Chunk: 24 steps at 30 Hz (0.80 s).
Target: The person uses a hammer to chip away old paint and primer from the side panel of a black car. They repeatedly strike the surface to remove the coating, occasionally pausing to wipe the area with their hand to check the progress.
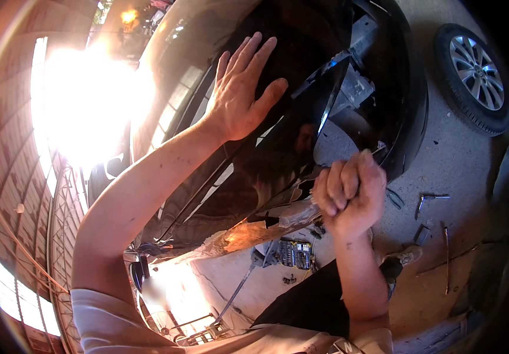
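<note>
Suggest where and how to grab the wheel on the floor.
Likely best by the tyre, from the person's side: its tread shows there and nothing blocks the round edge. A second hold could be fingers in the gaps between the silver spokes, which face the camera. The right hand looks nearer, but its fingers are curled in.

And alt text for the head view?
A person's left hand is spread open over a dark car, their right hand curled closed near its edge. A loose wheel, tools and an open tool case lie on the floor.
</note>
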Tool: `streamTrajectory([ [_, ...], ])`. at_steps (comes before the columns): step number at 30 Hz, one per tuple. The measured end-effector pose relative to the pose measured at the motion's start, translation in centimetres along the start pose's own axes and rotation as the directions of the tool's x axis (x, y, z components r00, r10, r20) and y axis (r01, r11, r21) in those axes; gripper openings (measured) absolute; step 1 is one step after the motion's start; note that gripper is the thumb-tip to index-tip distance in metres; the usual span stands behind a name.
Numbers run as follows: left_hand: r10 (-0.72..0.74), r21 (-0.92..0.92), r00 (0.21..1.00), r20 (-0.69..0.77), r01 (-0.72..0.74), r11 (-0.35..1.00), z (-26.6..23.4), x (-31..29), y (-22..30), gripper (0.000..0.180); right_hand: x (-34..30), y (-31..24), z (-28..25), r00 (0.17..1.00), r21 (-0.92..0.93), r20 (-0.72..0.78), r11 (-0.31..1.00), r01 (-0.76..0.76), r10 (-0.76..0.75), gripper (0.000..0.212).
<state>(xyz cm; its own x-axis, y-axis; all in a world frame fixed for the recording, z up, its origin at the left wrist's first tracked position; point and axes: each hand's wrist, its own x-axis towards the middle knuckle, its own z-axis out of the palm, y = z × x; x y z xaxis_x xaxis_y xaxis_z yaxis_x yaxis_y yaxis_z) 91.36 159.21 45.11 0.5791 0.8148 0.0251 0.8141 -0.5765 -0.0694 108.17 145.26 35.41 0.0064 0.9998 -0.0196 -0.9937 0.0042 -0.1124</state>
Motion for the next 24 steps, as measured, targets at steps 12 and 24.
streamTrajectory([
  [12, 0.008, -0.007, 0.999, -0.033, -0.008, 1.000, 0.3, -0.4, -0.6, 0.073, -0.1, -3.3, 0.2, 0.989, 0.132, 0.142, 0.991, 0.016, -0.035, 0.035],
  [24, 0.025, -0.022, 0.999, -0.044, -0.026, 0.999, 0.3, -0.1, -0.7, 0.072, -0.4, -4.4, -1.7, 0.941, 0.056, 0.279, 0.982, 0.182, -0.190, 0.036],
])
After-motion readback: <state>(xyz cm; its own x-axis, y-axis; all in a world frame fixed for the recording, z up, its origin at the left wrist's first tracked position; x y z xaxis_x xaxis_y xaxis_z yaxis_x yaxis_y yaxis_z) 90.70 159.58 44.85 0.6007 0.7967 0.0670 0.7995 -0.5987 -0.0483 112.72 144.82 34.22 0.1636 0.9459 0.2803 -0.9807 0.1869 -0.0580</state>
